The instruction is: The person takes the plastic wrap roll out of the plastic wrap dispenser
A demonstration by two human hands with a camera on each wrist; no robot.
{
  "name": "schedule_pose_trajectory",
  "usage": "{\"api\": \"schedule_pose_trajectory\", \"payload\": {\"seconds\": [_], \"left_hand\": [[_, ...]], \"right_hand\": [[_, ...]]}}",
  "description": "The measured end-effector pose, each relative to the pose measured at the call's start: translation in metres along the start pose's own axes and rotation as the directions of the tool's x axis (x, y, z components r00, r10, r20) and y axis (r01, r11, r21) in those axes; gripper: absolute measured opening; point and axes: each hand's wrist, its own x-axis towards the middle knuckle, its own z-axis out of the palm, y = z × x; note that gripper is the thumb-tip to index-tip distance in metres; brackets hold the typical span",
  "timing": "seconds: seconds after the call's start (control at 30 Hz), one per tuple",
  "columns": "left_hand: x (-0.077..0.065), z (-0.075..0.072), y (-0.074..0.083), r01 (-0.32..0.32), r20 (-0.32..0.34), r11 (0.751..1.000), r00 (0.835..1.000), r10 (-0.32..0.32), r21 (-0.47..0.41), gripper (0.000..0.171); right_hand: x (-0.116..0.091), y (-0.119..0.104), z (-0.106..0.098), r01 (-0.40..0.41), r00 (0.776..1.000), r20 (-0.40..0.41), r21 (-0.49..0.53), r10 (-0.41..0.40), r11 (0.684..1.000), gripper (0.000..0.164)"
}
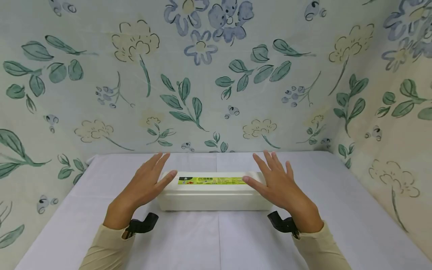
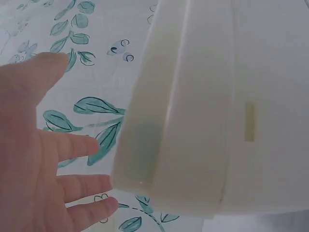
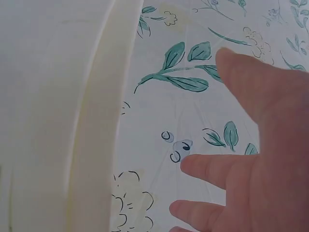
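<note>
A long white cling film box (image 1: 216,201) lies crosswise on the table, with a yellow-green label (image 1: 212,180) along its top. My left hand (image 1: 143,189) is over its left end, fingers straight and spread, thumb reaching across the top in the head view. Over the right end, my right hand (image 1: 280,185) mirrors it with extended fingers. In the left wrist view the fingertips come close to the box's pale side (image 2: 203,96). The right wrist view shows a gap between the box (image 3: 48,106) and the right hand's fingers (image 3: 207,169). Neither hand holds anything.
A white cloth (image 1: 189,243) with fold lines covers the table. Floral fabric (image 1: 209,86) hangs behind it and along the right side (image 1: 388,150). Black camera mounts (image 1: 143,224) are strapped at both wrists, above beige sleeves (image 1: 108,249).
</note>
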Motion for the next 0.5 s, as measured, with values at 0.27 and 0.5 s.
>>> {"api": "schedule_pose_trajectory", "payload": {"seconds": [0.27, 0.5], "left_hand": [[0.009, 0.017, -0.015, -0.009, 0.048, 0.975, 0.999, 0.02, -0.222, 0.073], [0.006, 0.031, -0.033, 0.005, 0.001, 0.957, 1.0, -0.005, -0.289, 0.063]], "right_hand": [[-0.003, -0.001, 0.0, 0.002, 1.0, 0.029, 0.0, -0.002, 1.0, 0.089], [0.0, -0.007, 0.005, 0.029, 0.999, 0.045, 0.028, -0.03, 0.999, 0.088]]}}
